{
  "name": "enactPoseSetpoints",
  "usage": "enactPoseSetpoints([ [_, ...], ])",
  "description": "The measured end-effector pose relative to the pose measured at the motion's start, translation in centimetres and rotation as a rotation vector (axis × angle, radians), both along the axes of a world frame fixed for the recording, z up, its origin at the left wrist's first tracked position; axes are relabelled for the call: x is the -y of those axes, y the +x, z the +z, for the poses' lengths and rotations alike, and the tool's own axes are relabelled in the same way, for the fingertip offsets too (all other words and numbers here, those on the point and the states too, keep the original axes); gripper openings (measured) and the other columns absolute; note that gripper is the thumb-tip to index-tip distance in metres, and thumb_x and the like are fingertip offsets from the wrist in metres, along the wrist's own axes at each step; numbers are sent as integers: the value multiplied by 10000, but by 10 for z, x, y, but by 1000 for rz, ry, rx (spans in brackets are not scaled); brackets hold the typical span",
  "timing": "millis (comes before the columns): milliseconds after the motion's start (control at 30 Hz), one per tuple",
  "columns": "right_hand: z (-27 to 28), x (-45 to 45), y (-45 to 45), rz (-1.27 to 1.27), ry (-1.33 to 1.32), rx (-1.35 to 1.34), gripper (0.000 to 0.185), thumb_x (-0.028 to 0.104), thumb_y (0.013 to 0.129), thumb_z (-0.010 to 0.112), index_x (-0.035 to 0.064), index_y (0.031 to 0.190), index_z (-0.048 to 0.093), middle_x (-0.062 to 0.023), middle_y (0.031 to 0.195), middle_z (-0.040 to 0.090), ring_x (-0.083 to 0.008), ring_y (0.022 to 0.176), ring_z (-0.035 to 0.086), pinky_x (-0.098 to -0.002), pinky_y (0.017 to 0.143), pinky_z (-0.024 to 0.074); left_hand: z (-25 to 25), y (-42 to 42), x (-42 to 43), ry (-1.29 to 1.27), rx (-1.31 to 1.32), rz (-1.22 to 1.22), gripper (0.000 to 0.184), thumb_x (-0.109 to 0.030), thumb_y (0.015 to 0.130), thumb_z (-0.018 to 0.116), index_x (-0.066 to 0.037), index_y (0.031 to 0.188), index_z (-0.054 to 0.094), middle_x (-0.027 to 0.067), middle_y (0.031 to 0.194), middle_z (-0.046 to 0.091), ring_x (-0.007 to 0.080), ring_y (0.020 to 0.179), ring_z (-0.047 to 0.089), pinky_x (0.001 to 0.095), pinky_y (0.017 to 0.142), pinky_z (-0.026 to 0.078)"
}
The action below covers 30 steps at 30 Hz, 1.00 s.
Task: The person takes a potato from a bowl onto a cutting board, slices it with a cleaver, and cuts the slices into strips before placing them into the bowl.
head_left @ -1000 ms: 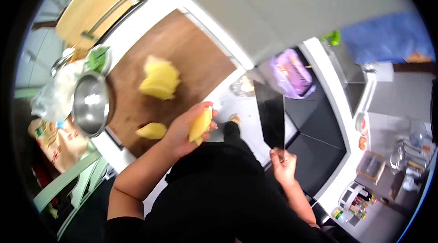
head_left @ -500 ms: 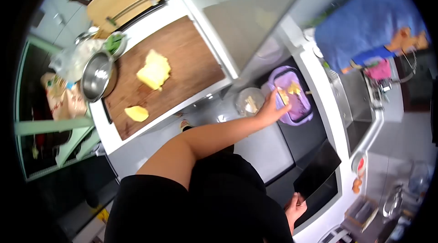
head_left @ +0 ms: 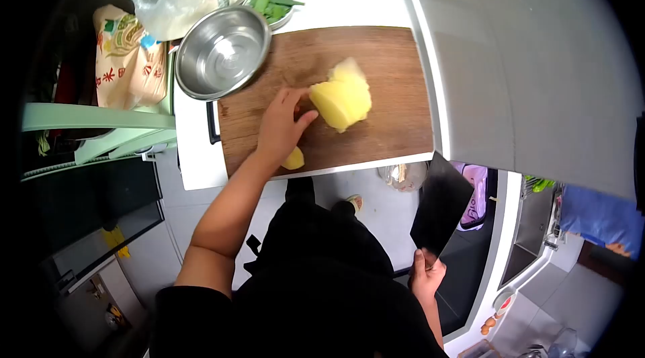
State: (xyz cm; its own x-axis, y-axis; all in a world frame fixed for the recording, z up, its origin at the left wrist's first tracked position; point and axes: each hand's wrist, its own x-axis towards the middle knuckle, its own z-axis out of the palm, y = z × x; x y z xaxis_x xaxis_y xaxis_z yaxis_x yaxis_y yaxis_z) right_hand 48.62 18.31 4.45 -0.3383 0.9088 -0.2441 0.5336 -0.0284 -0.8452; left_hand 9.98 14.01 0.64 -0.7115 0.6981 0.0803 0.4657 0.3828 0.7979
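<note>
"What looks done?"

"A small yellow wedge-like piece [head_left: 293, 158] lies apart by the near edge of the brown wooden board [head_left: 396, 89], probably cut already; the large, lumpy yellow chunk [head_left: 341, 97] at the board's middle seems only partly cut."

"And the hands?"

"The left hand [head_left: 285, 123] has parted, empty fingers beside the chunk; blur hides any contact. The right hand [head_left: 426, 276] grips a broad, dark-bladed cleaver [head_left: 441, 205] by the board's near right corner, covering its handle."

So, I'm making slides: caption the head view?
Left hand beside cut yellow produce on a wooden cutting board; right hand holds a cleaver.
</note>
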Motion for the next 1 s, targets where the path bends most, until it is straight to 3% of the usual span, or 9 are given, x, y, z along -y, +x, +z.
enactPoseSetpoints([
  [167, 6, 9, -72, 13, -96, -41, 184, 96, 888, 614, -48, 775, 592, 44, 499, 446, -10, 444, 361, -200, 407, 274, -17, -44, -11, -3, 148, -113, 334, -63, 729, 712, -47, 1034, 575, 105, 957, 595, 200, 774, 590, 299, 714, 490],
  [300, 9, 24, -104, 43, -45, 0, 176, 98, 881, 627, -61, 808, 606, 39, 490, 451, -14, 440, 365, -202, 405, 276, -31, -58, -16, 81, 218, -237, 281, -27, 722, 712, -30, 953, 552, 85, 865, 603, 190, 731, 584, 283, 679, 489],
  [400, 8, 29, -112, 49, -7, 46, 173, 96, 877, 632, -59, 805, 605, 41, 488, 446, -14, 439, 361, -202, 406, 276, -33, -61, -18, 107, 276, -270, 265, -47, 738, 691, -61, 958, 543, 88, 867, 599, 224, 706, 606, 319, 646, 486],
  [500, 9, 26, -119, 45, -46, 68, 177, 99, 872, 640, -57, 795, 605, 43, 487, 445, -13, 444, 360, -203, 408, 274, -39, -63, -17, 100, 243, -316, 256, -19, 723, 707, -33, 933, 561, 77, 833, 576, 179, 709, 572, 286, 654, 480],
  [667, 4, 14, -124, 65, -33, 76, 178, 92, 866, 645, -55, 774, 603, 50, 491, 426, -14, 457, 336, -207, 416, 258, -48, -62, -7, 63, 108, -364, 136, -49, 747, 678, -40, 839, 579, 66, 839, 566, 211, 743, 583, 295, 662, 476],
  [1000, 6, -1, -127, 115, -74, 105, 167, 88, 866, 639, -59, 792, 613, 48, 492, 403, -10, 470, 326, -207, 425, 251, -44, -66, 0, 185, -129, -470, 134, -67, 711, 655, -84, 815, 573, 41, 837, 580, 251, 725, 587, 352, 666, 479],
])
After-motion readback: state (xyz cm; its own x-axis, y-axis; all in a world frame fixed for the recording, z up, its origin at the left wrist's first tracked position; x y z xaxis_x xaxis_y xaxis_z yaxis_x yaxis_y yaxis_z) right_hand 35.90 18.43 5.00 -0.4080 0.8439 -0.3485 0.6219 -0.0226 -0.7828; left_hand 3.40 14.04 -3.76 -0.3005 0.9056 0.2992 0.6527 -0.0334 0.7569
